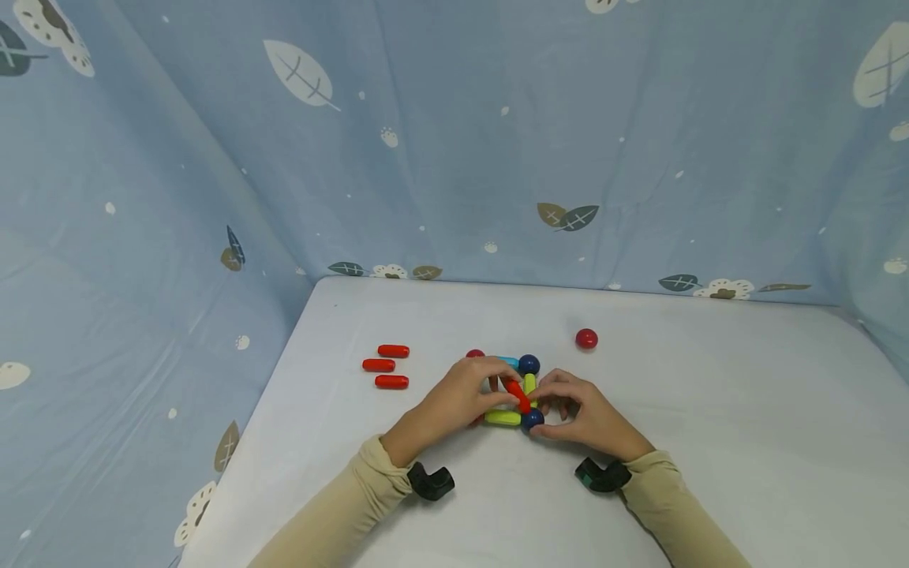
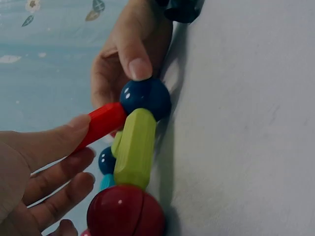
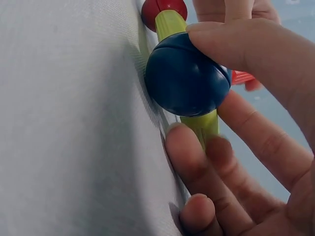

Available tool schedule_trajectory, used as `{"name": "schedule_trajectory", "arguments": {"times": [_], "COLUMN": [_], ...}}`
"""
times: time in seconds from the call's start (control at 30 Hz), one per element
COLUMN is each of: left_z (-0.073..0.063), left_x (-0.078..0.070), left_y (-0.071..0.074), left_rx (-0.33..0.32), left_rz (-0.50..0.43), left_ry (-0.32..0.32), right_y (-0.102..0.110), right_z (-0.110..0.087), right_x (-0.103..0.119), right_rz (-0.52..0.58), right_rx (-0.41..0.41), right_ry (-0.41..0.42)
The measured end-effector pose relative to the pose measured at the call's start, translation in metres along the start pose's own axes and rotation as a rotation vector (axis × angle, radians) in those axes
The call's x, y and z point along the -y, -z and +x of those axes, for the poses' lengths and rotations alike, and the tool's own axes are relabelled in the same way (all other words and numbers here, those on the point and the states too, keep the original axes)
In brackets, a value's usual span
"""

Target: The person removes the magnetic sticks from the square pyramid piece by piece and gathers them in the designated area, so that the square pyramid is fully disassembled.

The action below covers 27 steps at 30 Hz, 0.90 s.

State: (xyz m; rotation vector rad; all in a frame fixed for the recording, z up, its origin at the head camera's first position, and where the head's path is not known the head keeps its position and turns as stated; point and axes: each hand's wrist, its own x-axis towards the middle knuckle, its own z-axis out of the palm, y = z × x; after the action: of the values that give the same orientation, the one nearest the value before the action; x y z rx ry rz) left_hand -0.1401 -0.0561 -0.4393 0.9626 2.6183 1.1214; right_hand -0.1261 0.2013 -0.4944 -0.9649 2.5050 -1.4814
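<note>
My left hand pinches a red rod between thumb and fingers, slanted up from the near blue ball, its lower end against that ball. Thumb and fingers of my right hand hold the same ball from the right. A yellow-green rod links this ball to a red ball at the near left. Another yellow-green rod runs back to a far blue ball. From there a light-blue rod leads to a far red ball. My left hand hides the frame's left side.
Three loose red rods, among them the middle one, lie on the white table left of the frame. Behind my right hand sits a loose red ball. A blue patterned curtain borders the table's back and left.
</note>
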Motion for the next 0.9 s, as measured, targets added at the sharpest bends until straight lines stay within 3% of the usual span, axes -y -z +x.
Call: {"name": "schedule_trajectory", "arguments": {"times": [0.27,0.57,0.9], "left_z": [0.001,0.001,0.0], "left_x": [0.003,0.002,0.001], "left_y": [0.004,0.009,0.013], "left_rx": [0.014,0.051,0.064], "left_rz": [0.007,-0.019,-0.041], "left_ry": [0.027,0.094,0.103], "right_y": [0.003,0.003,0.003], "right_z": [0.001,0.0,0.001], "right_x": [0.002,0.0,0.003], "right_rz": [0.069,0.081,0.089], "right_rx": [0.018,0.029,0.03], "right_ry": [0.008,-0.052,-0.04]}}
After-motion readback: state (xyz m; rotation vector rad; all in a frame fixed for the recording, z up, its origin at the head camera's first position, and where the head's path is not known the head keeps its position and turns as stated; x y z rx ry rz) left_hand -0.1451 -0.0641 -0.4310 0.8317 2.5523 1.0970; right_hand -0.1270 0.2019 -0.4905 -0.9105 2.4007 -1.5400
